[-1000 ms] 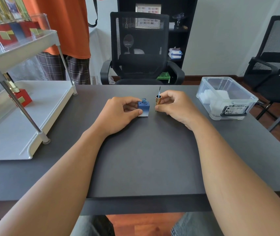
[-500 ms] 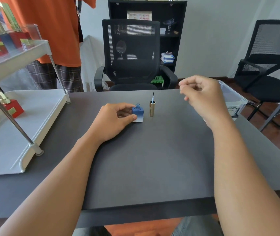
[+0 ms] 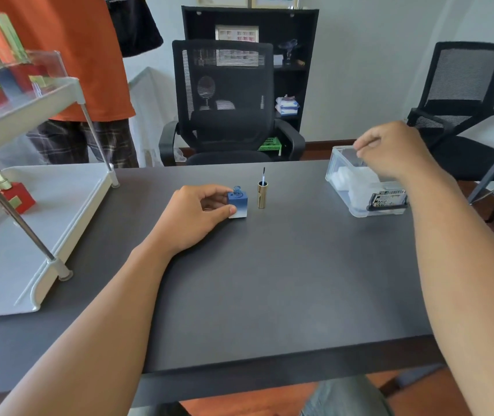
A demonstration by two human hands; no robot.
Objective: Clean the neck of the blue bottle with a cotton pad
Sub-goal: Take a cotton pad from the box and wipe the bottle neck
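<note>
Fetching a pad is the step in hand. Left hand (image 3: 197,214) pinches the uncapped bottle (image 3: 237,204), which stands on the table (image 3: 269,280) just left of its upturned cap (image 3: 262,195). Right hand (image 3: 389,154), far right of the bottle, hovers over the box (image 3: 359,199), fingertips together, apparently empty. Next: lift one pad (image 3: 350,178) and carry it to the neck.
</note>
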